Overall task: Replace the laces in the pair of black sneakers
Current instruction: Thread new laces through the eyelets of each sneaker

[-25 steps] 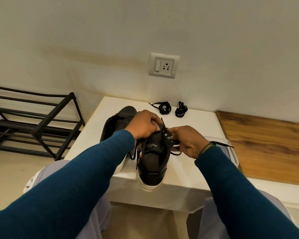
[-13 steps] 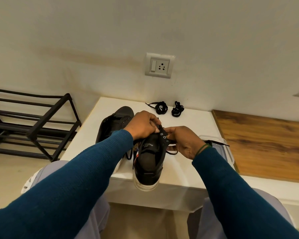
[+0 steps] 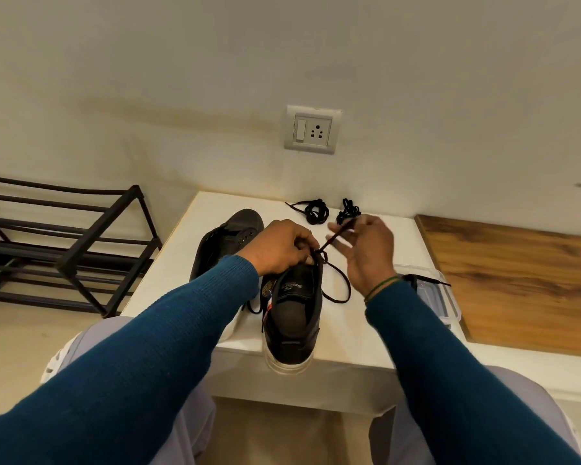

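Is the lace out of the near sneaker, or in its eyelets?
Partly in: the lace runs from the top of the sneaker, held by the left hand, up to the right hand pinching it.

A single wide-angle camera worn on the person's head looks forward and down from above the lap. Both blue-sleeved arms enter from the bottom corners and meet at frame centre. There the left hand (image 3: 279,246) and right hand (image 3: 369,253) sit close to the lens, at a black white-soled sneaker (image 3: 292,317) and its thin black lace (image 3: 336,237) on the small white counter (image 3: 353,333). A pale wall with a white socket plate (image 3: 312,129) fills the upper half. A black metal rack (image 3: 64,250) bows at the left edge.
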`<action>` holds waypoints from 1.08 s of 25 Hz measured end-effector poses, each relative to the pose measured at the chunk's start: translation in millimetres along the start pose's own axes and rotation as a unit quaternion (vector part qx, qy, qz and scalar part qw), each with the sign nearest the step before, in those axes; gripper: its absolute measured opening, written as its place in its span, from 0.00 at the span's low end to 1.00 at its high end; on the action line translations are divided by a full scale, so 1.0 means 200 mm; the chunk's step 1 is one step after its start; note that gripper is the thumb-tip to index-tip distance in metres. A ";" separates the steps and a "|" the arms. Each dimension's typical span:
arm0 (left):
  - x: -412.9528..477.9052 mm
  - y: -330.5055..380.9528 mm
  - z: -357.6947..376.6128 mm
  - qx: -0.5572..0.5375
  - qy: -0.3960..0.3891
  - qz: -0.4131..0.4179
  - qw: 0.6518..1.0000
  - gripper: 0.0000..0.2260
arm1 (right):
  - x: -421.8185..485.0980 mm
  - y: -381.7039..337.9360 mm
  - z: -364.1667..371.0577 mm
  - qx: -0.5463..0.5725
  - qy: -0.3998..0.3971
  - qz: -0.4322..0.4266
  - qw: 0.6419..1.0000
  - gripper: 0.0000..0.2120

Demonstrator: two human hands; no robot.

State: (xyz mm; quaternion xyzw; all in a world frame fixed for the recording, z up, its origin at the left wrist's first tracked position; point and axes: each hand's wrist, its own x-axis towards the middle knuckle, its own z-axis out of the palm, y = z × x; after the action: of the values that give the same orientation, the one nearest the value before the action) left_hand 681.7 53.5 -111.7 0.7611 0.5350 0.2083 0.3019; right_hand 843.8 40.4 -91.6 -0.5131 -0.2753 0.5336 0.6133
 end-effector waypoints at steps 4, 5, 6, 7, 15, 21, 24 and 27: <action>0.00 -0.01 -0.01 0.015 0.001 0.004 1.000 0.13 | 0.05 -0.17 -0.15 -0.424 -0.090 -0.064 0.899 0.09; 0.00 -0.01 -0.01 0.015 0.002 0.005 1.000 0.12 | 0.03 -0.13 -0.18 -0.611 -0.146 -0.066 0.775 0.10; 0.00 -0.01 -0.01 0.015 0.006 0.005 1.000 0.12 | 0.03 -0.06 -0.19 -0.696 -0.206 -0.064 0.685 0.09; 0.00 -0.01 -0.01 0.015 0.010 0.005 1.000 0.11 | 0.01 -0.01 -0.17 -0.673 -0.258 -0.084 0.689 0.07; -0.01 -0.01 -0.02 0.006 0.008 -0.010 1.000 0.10 | 0.11 -0.22 -0.20 0.061 -0.044 0.002 0.997 0.06; -0.02 -0.02 -0.02 0.004 0.016 -0.008 1.000 0.11 | -0.02 0.00 -0.12 -0.585 -0.207 -0.023 0.783 0.10; -0.02 -0.01 -0.02 0.022 0.014 -0.004 1.000 0.12 | -0.01 -0.04 -0.11 -0.371 -0.169 -0.119 0.906 0.08; -0.02 -0.01 -0.03 0.039 0.008 -0.003 0.999 0.14 | 0.03 -0.06 -0.13 -0.227 -0.171 -0.085 0.955 0.11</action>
State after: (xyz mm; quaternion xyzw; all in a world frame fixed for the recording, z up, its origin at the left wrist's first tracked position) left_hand 675.4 50.7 -108.9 0.7687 0.5475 0.1927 0.2686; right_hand 873.3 38.8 -90.8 -0.5146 -0.5326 0.4826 0.4676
